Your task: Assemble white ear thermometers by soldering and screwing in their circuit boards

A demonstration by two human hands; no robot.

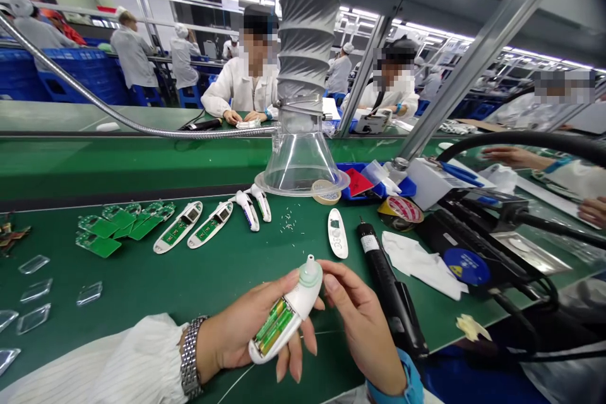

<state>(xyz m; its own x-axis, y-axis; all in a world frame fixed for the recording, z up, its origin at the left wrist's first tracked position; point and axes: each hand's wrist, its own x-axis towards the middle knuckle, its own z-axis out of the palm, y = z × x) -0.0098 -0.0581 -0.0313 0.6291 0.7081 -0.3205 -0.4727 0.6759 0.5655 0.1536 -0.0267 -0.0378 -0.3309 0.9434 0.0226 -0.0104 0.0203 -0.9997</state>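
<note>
My left hand (pixel 246 319) is closed around a white ear thermometer (pixel 303 295), its pale green ringed tip pointing up and away. The battery bay is uncovered, and two green-and-gold batteries (pixel 275 326) lie inside. My right hand (pixel 362 312) is beside the thermometer's head, fingers bent near the tip; whether they touch it is hard to tell. Beyond my hands lies a white casing shell (pixel 338 233) with a small window. Two white casings with green boards (pixel 178 227) lie to the left, next to two small white thermometer parts (pixel 247 209).
Green circuit boards (pixel 116 227) and clear plastic lenses (pixel 35 290) lie at left. Tiny white pieces (pixel 288 219) are scattered under a clear extraction hood (pixel 303 164). A black electric screwdriver (pixel 386 284), tape roll (pixel 400 211) and blue tray (pixel 402 186) are at right. Co-workers sit across.
</note>
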